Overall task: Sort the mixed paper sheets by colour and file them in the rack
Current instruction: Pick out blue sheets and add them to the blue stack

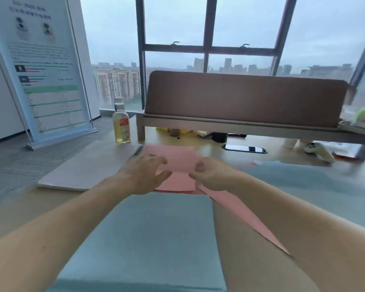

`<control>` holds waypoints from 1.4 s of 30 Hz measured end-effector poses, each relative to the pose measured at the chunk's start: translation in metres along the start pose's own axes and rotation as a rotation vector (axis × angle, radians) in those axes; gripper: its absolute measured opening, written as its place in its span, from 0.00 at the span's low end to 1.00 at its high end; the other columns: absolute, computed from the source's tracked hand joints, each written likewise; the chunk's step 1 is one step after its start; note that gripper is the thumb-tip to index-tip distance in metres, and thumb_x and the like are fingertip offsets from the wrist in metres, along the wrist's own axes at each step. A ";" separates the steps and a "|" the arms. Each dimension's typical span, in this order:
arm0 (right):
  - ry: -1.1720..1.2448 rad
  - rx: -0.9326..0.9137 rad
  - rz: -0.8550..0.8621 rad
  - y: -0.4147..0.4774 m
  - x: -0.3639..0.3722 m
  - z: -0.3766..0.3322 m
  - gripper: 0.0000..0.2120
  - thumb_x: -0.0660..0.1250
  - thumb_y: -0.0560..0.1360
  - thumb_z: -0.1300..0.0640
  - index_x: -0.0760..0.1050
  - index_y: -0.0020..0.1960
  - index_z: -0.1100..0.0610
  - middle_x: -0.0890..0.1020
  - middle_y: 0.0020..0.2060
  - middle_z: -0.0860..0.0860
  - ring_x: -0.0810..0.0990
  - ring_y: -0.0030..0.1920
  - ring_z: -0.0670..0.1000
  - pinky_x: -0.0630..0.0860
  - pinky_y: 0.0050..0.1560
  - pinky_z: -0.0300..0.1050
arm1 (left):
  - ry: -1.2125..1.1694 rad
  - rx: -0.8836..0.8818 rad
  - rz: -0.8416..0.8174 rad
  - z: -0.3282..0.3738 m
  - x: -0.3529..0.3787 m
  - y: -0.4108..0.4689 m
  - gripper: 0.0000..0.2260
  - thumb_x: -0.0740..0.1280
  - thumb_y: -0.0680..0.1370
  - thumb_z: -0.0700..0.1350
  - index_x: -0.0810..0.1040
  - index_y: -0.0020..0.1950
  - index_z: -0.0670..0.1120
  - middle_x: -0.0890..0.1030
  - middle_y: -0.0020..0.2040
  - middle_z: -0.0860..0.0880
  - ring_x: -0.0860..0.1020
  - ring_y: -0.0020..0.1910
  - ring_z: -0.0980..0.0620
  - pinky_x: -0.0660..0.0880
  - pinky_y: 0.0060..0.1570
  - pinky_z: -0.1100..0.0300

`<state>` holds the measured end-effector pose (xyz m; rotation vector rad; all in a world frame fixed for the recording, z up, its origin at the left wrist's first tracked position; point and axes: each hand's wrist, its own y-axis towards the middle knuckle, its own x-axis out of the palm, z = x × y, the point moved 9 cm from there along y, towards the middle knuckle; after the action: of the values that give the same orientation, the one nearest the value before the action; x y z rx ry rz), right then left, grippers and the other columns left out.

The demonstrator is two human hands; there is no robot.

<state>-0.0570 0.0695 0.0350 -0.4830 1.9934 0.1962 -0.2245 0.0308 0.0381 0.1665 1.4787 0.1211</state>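
A stack of pink paper sheets [178, 159] lies on the desk ahead of me, near the far edge of a grey-blue mat [156, 228]. My left hand [144, 172] hovers over the stack's left side with its fingers spread. My right hand [211, 174] pinches the near right part of the top pink sheet between thumb and fingers. Another pink sheet [244, 213] lies slanted under my right forearm. No rack is in view.
A pale board [89, 167] lies left of the pink stack. A bottle of yellow liquid [121, 122] stands behind it. A brown desk divider [244, 98] rises at the back, with a phone [243, 149] lying before it. A standing poster [44, 66] is at left.
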 end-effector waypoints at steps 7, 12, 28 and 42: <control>-0.098 0.228 0.035 -0.082 -0.076 0.201 0.29 0.63 0.79 0.41 0.65 0.76 0.54 0.69 0.73 0.51 0.69 0.71 0.54 0.67 0.67 0.46 | -0.143 0.068 -0.148 0.172 0.028 0.033 0.24 0.61 0.79 0.64 0.74 0.69 0.51 0.78 0.65 0.53 0.76 0.63 0.50 0.69 0.68 0.51; -0.068 0.268 0.044 -0.116 -0.090 0.295 0.35 0.65 0.76 0.36 0.64 0.76 0.53 0.67 0.75 0.50 0.65 0.74 0.53 0.63 0.72 0.48 | -0.250 0.060 -0.257 0.274 0.066 0.049 0.22 0.64 0.79 0.62 0.75 0.68 0.52 0.77 0.62 0.53 0.76 0.57 0.52 0.73 0.60 0.56; -0.097 0.000 0.285 -0.144 -0.076 0.354 0.55 0.62 0.58 0.18 0.62 0.77 0.47 0.66 0.72 0.42 0.61 0.73 0.48 0.59 0.73 0.49 | -0.909 -0.606 -0.348 0.306 0.111 0.061 0.09 0.73 0.78 0.47 0.77 0.54 0.46 0.78 0.43 0.48 0.75 0.37 0.52 0.73 0.34 0.60; -0.082 0.007 0.516 -0.157 -0.089 0.357 0.32 0.58 0.74 0.29 0.71 0.68 0.49 0.76 0.62 0.45 0.73 0.63 0.49 0.64 0.66 0.46 | -0.708 -0.462 -0.311 0.338 0.109 0.071 0.15 0.78 0.73 0.48 0.75 0.51 0.45 0.75 0.42 0.49 0.75 0.36 0.51 0.73 0.35 0.60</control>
<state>0.3360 0.0719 -0.0380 0.0540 2.0033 0.5191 0.1232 0.1079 -0.0272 -0.3665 0.7272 0.1307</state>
